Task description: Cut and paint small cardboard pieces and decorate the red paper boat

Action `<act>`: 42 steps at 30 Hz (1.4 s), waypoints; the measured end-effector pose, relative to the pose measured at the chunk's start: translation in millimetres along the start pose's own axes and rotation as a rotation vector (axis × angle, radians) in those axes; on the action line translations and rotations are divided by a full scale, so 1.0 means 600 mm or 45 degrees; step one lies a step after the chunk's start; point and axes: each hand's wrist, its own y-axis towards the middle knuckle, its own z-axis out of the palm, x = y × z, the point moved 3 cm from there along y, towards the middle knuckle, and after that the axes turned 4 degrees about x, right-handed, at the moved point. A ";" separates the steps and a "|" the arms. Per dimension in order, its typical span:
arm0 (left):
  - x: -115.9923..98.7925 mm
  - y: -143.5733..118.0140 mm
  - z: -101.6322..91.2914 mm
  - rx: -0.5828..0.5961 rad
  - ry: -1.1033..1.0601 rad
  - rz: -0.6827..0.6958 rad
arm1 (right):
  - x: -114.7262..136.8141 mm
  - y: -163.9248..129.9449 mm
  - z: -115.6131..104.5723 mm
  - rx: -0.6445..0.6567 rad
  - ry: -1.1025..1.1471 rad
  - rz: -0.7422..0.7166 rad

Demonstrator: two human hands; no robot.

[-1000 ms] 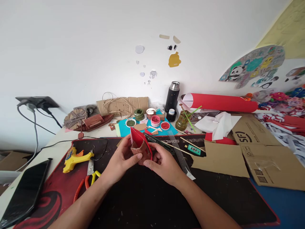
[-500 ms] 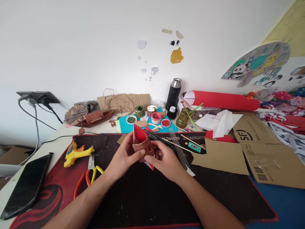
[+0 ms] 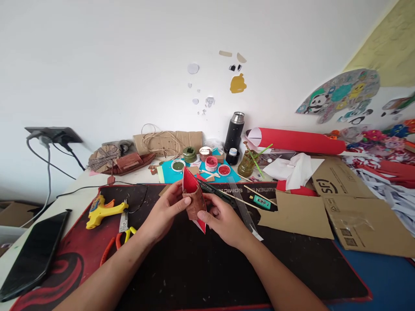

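Between both hands is a curved brown-painted cardboard piece [image 3: 196,206], together with a red ribbed paper sheet [image 3: 189,181] whose pointed ends stick out above and below it. My left hand [image 3: 171,208] grips the left side, thumb on the brown front. From the right, my right hand [image 3: 219,218] pinches the lower right edge, its thumb near the red paper's bottom corner. The fingers behind the piece are partly hidden. Just beyond the hands lie a dark green box cutter [image 3: 212,189] and a clear ruler [image 3: 241,205] on the black mat [image 3: 194,272].
A yellow glue gun [image 3: 105,211] and scissors [image 3: 123,224] lie left, beside a black phone [image 3: 34,252]. Paint jars [image 3: 189,153] stand on blue paper at the back, near a brown model boat [image 3: 131,164] and a black thermos [image 3: 234,131]. Cardboard [image 3: 298,214] lies right.
The brown piece has been turned in my hands, so its red mark no longer shows on the front. My left thumb has shifted up toward its top edge. The view has tilted slightly upward.
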 end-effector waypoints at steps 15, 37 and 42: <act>0.004 -0.003 -0.001 -0.026 0.103 0.061 | -0.005 0.003 0.003 -0.001 0.065 0.080; -0.007 -0.015 -0.003 0.310 0.434 -0.168 | 0.006 0.008 -0.007 0.041 0.417 0.051; -0.002 -0.017 -0.007 0.301 0.465 -0.198 | 0.007 0.006 -0.010 -0.033 0.474 0.120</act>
